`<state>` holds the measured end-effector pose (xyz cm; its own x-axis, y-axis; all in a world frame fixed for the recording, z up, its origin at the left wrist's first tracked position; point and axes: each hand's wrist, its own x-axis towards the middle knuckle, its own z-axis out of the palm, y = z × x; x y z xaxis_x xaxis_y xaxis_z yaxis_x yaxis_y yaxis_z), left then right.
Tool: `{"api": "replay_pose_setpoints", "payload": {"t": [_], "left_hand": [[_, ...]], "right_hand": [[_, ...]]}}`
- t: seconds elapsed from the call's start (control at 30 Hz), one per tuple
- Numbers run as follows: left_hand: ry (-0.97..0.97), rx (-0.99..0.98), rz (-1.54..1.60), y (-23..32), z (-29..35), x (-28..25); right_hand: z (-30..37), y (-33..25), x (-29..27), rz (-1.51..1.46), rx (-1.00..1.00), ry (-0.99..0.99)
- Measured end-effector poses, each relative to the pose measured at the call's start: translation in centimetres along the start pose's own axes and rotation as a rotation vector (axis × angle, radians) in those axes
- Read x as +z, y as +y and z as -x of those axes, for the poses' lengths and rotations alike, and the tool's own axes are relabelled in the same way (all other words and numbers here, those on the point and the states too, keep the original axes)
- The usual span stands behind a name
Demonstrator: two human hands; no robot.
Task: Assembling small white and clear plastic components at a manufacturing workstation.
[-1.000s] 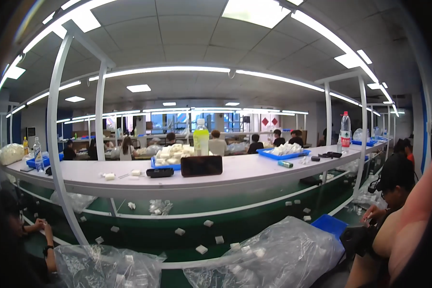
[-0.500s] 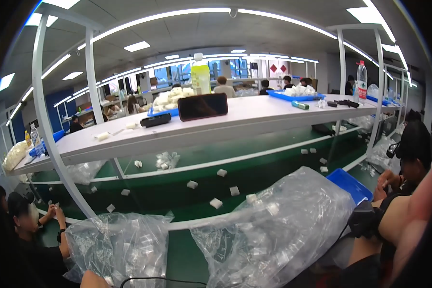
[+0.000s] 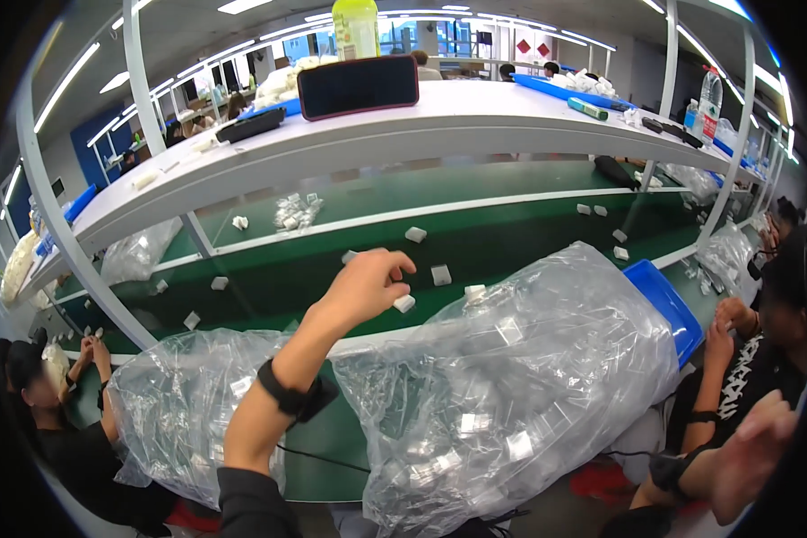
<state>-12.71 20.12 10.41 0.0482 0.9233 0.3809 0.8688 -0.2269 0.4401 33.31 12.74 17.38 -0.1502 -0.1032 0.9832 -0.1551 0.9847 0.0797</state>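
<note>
My left hand (image 3: 368,285) reaches out over the green conveyor belt (image 3: 314,269), its fingers curved and apart, with nothing held. Just below its fingertips lies a small white block-like piece (image 3: 404,303); whether they touch, I cannot tell. Other white pieces rest nearby, among them one piece (image 3: 440,274) to the right and another piece (image 3: 415,234) farther back. At the lower right, my right hand (image 3: 755,453) is raised and smeared by motion, so its fingers are unclear. Between my arms a large clear plastic bag (image 3: 529,359) holds several white pieces.
A second clear bag (image 3: 193,403) lies left of my forearm. Behind the large bag is a blue tray (image 3: 663,305). Above the belt runs a white shelf (image 3: 475,112) bearing a phone (image 3: 359,88) and bottles. Co-workers sit close by, one person (image 3: 40,394) left, another person (image 3: 771,332) right.
My left arm has come into view and stretched over the belt. My right hand has dropped into view at the lower right. The view has tilted downward.
</note>
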Motion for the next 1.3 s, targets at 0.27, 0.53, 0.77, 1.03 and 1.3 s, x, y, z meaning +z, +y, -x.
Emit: {"api": "replay_pose_setpoints", "payload": {"t": [0.27,0.53,0.77,1.03,1.3], "left_hand": [[-0.424,-0.011,-0.493,-10.2,-6.8,13.3],[-0.218,0.434,-0.175,-8.5,-7.8,20.3],[-0.336,0.400,-0.114,-8.8,-7.7,22.2],[0.020,0.597,-0.251,-7.9,-11.3,25.7],[-0.010,0.288,-0.135,-6.6,-13.3,28.8]], "right_hand": [[4.2,0.9,4.1,0.341,0.603,-0.153],[6.1,2.6,2.5,0.418,0.938,-0.087],[2.7,2.4,4.3,0.329,0.938,-0.151],[6.7,4.1,3.2,0.424,1.017,-0.007],[6.9,3.4,2.2,0.351,0.988,-0.018]]}}
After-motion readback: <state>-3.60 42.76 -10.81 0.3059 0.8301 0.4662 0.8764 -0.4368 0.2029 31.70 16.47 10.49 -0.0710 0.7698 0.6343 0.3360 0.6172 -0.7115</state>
